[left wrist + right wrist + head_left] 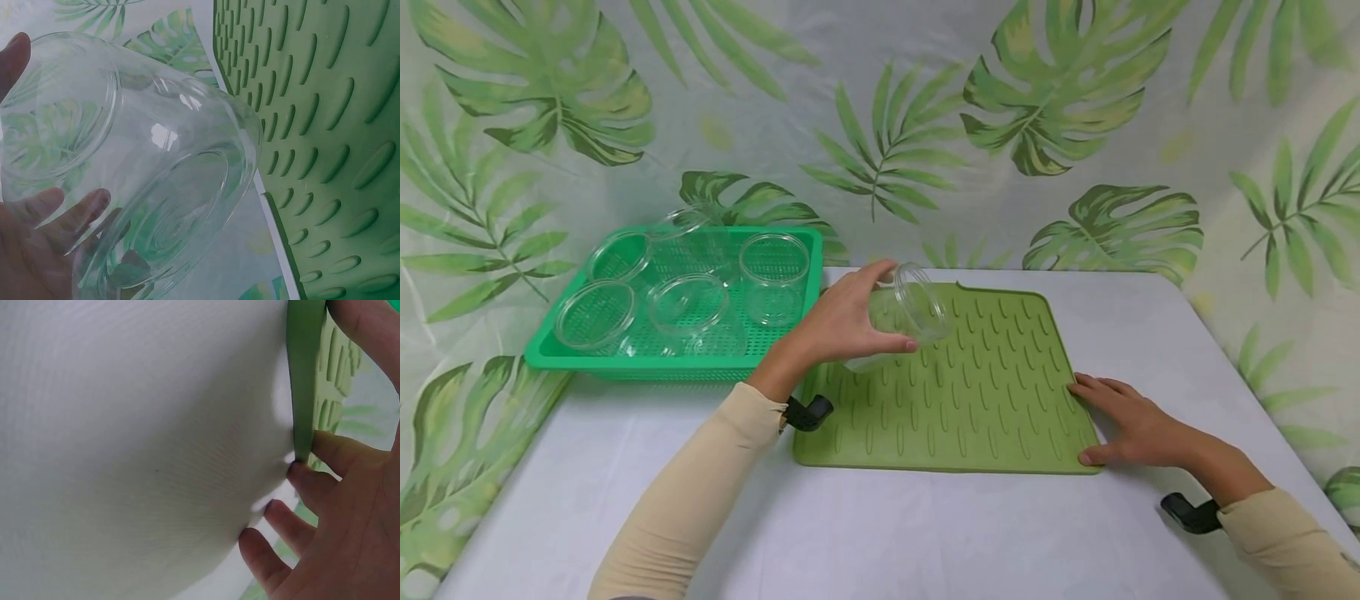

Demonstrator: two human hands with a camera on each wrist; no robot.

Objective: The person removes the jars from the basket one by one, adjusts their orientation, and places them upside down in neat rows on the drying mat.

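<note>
My left hand [838, 321] grips a clear jar [921, 308] above the left part of a green ridged drying mat [951, 400]. The jar lies tilted, its round mouth facing right in the head view. Seen from the left wrist, thumb and fingers spread around the transparent jar [172, 134], and nothing shows inside it. My right hand [1138, 425] rests at the mat's right edge with fingers apart. In the right wrist view, fingertips touch the mat's rim [304, 381] and the white cloth beside it.
A green perforated basket [655, 363] stands at the back left, close to the mat. Several clear jars, among them an upright jar [773, 283], are inside it. A white cloth [880, 533] covers the table, and a leaf-patterned curtain [917, 50] hangs behind.
</note>
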